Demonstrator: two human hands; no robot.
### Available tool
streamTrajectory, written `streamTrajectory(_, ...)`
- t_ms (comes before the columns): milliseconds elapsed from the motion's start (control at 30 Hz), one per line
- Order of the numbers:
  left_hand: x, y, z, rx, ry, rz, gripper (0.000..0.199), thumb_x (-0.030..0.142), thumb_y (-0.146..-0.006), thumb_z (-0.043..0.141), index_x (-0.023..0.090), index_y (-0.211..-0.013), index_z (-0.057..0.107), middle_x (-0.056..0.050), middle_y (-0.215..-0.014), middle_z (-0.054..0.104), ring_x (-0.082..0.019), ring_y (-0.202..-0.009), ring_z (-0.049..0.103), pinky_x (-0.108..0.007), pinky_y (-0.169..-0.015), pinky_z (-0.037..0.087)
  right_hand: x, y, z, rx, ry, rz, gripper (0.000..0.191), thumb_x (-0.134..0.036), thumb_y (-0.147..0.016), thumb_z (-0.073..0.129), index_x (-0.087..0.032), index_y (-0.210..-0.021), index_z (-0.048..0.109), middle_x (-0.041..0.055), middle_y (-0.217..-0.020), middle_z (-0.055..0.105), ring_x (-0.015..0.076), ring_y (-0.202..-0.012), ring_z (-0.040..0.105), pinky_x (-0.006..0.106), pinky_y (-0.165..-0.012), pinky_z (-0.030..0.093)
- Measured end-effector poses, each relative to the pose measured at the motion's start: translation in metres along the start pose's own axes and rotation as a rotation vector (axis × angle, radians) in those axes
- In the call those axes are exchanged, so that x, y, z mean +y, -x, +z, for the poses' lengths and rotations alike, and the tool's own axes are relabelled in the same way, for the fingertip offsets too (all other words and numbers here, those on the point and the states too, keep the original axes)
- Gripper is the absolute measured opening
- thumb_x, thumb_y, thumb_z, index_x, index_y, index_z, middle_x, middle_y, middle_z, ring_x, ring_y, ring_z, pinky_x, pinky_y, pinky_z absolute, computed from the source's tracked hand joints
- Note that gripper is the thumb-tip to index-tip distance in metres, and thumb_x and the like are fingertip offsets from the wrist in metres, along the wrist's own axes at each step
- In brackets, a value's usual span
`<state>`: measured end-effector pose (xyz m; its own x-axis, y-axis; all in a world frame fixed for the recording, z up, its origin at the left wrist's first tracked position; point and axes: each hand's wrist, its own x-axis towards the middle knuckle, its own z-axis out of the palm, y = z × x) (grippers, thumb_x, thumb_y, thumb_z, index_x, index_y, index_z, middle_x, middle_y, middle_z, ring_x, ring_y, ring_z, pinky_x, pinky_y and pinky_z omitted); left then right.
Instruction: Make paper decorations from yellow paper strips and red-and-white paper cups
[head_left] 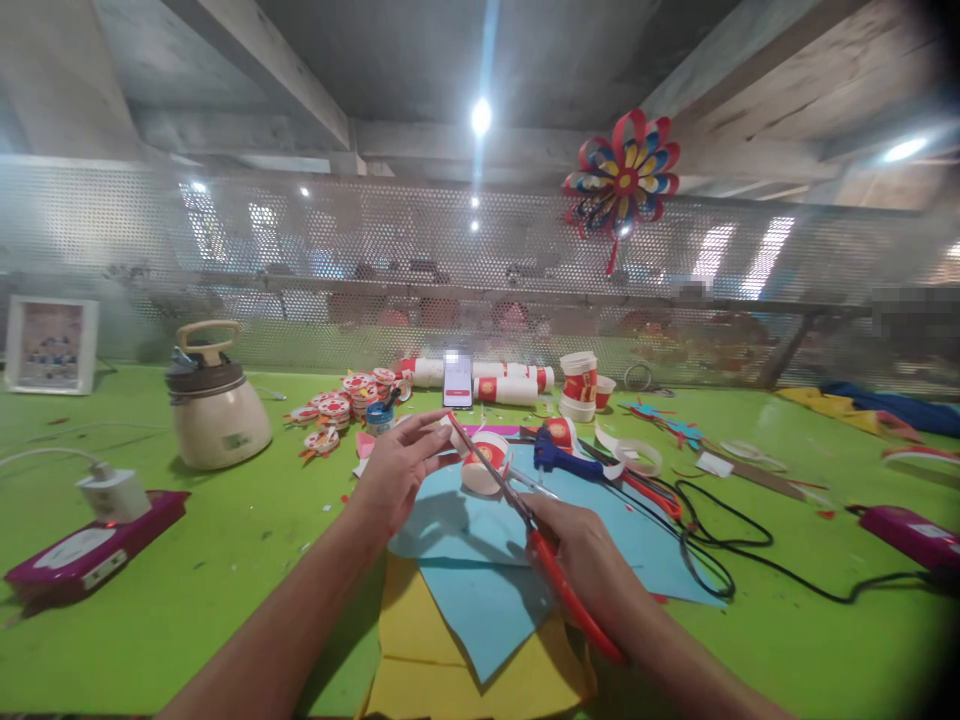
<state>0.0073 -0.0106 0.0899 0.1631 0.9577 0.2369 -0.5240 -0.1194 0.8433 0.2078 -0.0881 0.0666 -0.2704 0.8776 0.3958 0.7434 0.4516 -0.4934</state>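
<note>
You wear a single camera on your head, set above and behind your forearms (300, 600), which enter along the bottom edge. It faces forward and down over the green table (135, 620). Your left hand (397, 465) and right hand (581, 540) sit near the camera, below mid-frame. The perforated screen (337, 260) lies farther off, the ceiling (487, 60) above it. Coverage is wide: the table runs out of frame on both sides.

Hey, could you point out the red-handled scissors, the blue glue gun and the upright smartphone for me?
Red-handled scissors (553, 577): head view, on the red handle.
Blue glue gun (559, 457): head view, on the blue body.
Smartphone (457, 381): head view, on the screen.
</note>
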Motion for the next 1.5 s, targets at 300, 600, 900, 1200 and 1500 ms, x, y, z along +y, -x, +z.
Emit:
streamTrajectory(300,0.001,0.002,0.006,0.008,0.028,0.013,0.028,0.018,-0.068,0.074,0.013,-0.095,0.068,-0.007,-0.08,0.069,-0.019,-0.076,0.065,-0.037,-0.078,0.051,-0.005,0.003,0.002,-0.004,-0.017,0.052,0.036,-0.008,-0.074,0.039,-0.019,-0.098,0.064,0.0015,-0.076,0.066,0.0183,-0.07,0.059,0.027,-0.066,0.041)
streamTrajectory(600,0.0,0.002,0.008,0.05,0.034,0.002,0.03,0.019,-0.066,0.076,0.012,-0.095,0.069,-0.008,-0.079,0.07,-0.019,-0.075,0.066,-0.038,-0.078,0.052,-0.004,0.004,0.004,0.019,0.047,0.051,0.034,-0.009,-0.074,0.039,-0.018,-0.095,0.065,0.0006,-0.068,0.061,0.0164,-0.062,0.053,0.025,-0.058,0.037)
streamTrajectory(900,-0.001,0.001,0.007,0.052,0.024,-0.02,0.029,0.019,-0.067,0.075,0.014,-0.095,0.07,-0.009,-0.08,0.071,-0.021,-0.076,0.067,-0.038,-0.078,0.052,-0.011,0.003,0.001,-0.02,0.017,0.111,0.023,-0.012,-0.079,0.038,-0.018,-0.079,0.059,0.0,-0.063,0.058,0.0153,-0.058,0.051,0.024,-0.054,0.033)
streamTrajectory(1200,0.005,0.001,0.005,0.035,0.026,-0.038,0.029,0.021,-0.068,0.075,0.013,-0.095,0.068,-0.009,-0.083,0.07,-0.02,-0.074,0.067,-0.038,-0.076,0.052,-0.003,0.001,0.003,0.011,0.038,0.025,0.027,-0.008,-0.075,0.04,-0.018,-0.086,0.062,0.002,-0.073,0.063,0.0178,-0.069,0.057,0.026,-0.065,0.04)
streamTrajectory(1500,0.001,-0.002,-0.002,0.059,0.068,-0.028,0.033,0.014,-0.064,0.078,0.011,-0.095,0.068,-0.01,-0.082,0.069,-0.019,-0.077,0.066,-0.038,-0.083,0.051,-0.001,0.001,0.001,0.012,-0.006,-0.018,0.038,-0.009,-0.074,0.042,-0.019,-0.105,0.062,0.0042,-0.089,0.067,0.0196,-0.079,0.059,0.029,-0.073,0.043)
